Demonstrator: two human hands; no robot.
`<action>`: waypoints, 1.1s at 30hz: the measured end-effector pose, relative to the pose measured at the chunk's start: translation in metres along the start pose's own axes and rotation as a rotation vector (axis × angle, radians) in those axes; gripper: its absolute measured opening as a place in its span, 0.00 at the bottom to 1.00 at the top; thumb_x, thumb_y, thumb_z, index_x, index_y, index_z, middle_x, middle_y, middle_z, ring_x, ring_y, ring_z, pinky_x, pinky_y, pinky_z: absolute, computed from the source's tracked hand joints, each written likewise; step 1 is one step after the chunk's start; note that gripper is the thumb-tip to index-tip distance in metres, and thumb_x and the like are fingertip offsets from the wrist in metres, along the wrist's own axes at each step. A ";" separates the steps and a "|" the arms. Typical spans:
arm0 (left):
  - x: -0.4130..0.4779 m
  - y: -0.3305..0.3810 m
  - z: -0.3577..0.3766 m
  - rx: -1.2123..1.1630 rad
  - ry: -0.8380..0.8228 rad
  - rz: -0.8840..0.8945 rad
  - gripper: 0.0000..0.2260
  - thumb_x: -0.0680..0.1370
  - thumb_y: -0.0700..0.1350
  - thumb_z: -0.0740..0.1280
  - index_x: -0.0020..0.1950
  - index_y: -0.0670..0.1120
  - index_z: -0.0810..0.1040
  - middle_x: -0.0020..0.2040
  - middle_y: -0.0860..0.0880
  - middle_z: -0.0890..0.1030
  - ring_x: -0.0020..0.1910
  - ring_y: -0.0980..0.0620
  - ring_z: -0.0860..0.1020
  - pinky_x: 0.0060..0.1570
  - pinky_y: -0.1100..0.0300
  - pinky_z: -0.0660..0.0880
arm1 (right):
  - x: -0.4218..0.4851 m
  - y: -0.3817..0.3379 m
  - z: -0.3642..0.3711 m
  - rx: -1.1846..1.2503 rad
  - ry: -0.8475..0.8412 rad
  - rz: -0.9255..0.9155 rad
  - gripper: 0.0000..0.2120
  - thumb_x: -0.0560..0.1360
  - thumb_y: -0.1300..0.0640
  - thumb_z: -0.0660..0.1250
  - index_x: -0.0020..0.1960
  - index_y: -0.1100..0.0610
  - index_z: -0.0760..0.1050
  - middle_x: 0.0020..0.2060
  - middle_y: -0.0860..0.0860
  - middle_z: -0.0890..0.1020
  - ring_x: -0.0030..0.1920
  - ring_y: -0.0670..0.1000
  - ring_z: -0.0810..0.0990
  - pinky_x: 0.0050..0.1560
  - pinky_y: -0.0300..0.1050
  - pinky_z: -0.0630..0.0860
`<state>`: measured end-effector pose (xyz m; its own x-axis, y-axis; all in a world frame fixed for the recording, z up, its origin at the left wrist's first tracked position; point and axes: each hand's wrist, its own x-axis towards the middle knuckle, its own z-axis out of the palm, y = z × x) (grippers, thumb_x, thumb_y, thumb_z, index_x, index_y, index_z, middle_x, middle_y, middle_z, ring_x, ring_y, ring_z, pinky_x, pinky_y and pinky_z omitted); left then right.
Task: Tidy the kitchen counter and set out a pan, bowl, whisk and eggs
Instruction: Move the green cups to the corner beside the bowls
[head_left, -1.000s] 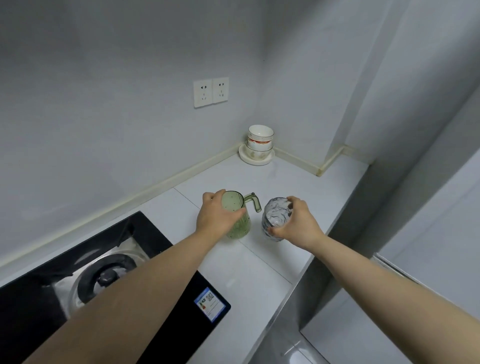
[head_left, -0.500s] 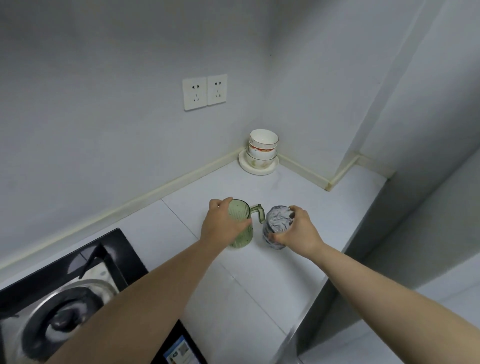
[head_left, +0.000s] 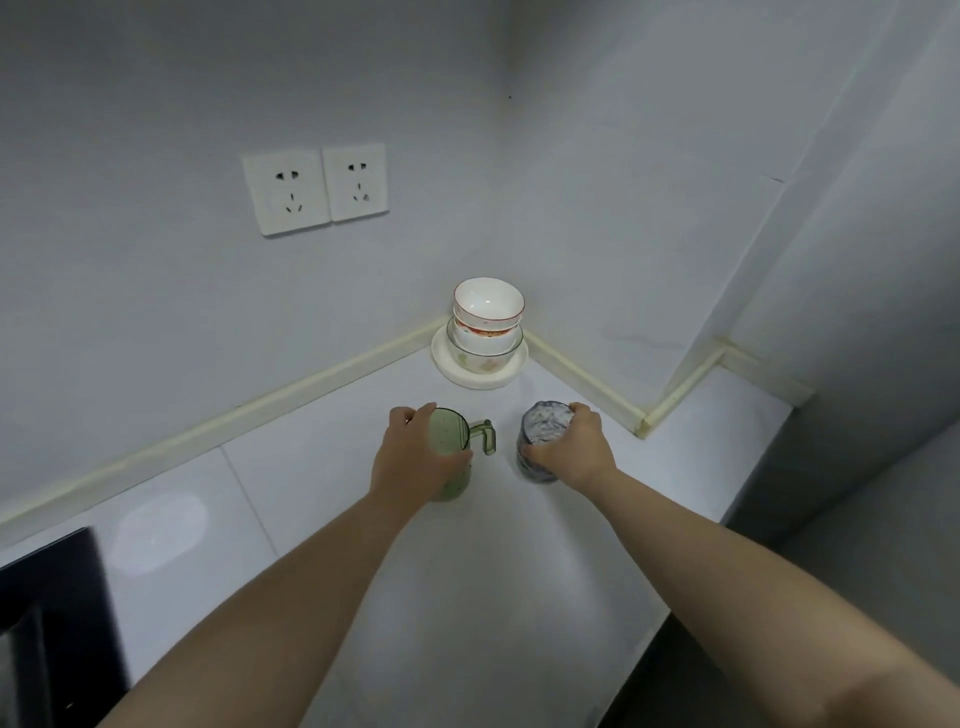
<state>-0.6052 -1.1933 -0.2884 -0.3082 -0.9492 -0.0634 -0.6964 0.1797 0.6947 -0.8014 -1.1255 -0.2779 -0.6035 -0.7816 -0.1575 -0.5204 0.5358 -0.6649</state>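
Two cups in two hands, both on the white tabletop (head_left: 467, 597) near the back corner. Left hand (head_left: 415, 462) wrapped over the green cup (head_left: 453, 441), fingers clenched around its wall and rim, handle pointing right toward the other cup. Right hand (head_left: 569, 449) clamped on the blue cup (head_left: 540, 426) from its right side, fingers curled over the far rim. Cups apart, not touching; whether lifted or resting on the surface, cannot tell.

Probably a tidying move: cups headed back toward the bowls (head_left: 487, 322) stacked on a plate (head_left: 480, 379) in the corner, to free the middle for cooking things.

To do well:
- Keep both cups upright and level; contents, if any, not visible.
- Mind the green handle, just beside the blue cup; keep the gap to avoid a knock.
- Set down beside the plate, not against it; the stack looks tall and easy to tip.
- Place one cup at a time if the corner feels tight, then let go cleanly.

No pan, whisk or eggs in view; only a black hob edge (head_left: 52, 623) at lower left. Bowl likely from the corner stack.
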 end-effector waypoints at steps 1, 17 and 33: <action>0.009 0.003 0.006 0.021 -0.012 0.006 0.37 0.69 0.60 0.72 0.73 0.51 0.62 0.67 0.50 0.62 0.61 0.48 0.72 0.56 0.50 0.75 | 0.017 0.002 -0.003 -0.018 0.009 0.004 0.45 0.64 0.47 0.77 0.72 0.60 0.58 0.66 0.56 0.65 0.66 0.57 0.70 0.64 0.52 0.71; 0.085 0.022 0.032 0.093 -0.101 0.114 0.38 0.69 0.60 0.72 0.74 0.51 0.62 0.67 0.52 0.63 0.61 0.50 0.71 0.57 0.55 0.75 | 0.151 -0.006 -0.003 -0.089 -0.052 -0.031 0.46 0.64 0.48 0.78 0.73 0.60 0.56 0.67 0.57 0.63 0.67 0.57 0.69 0.65 0.49 0.70; 0.102 0.023 0.034 -0.099 -0.315 0.084 0.49 0.66 0.52 0.78 0.78 0.51 0.50 0.73 0.50 0.57 0.70 0.49 0.62 0.62 0.57 0.67 | 0.179 -0.005 -0.002 -0.181 -0.139 -0.064 0.49 0.66 0.46 0.76 0.75 0.61 0.52 0.70 0.59 0.61 0.69 0.60 0.64 0.69 0.52 0.65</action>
<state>-0.6745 -1.2774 -0.3036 -0.5576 -0.8029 -0.2109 -0.5985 0.2128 0.7724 -0.9081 -1.2676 -0.3015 -0.4835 -0.8454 -0.2270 -0.6620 0.5228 -0.5371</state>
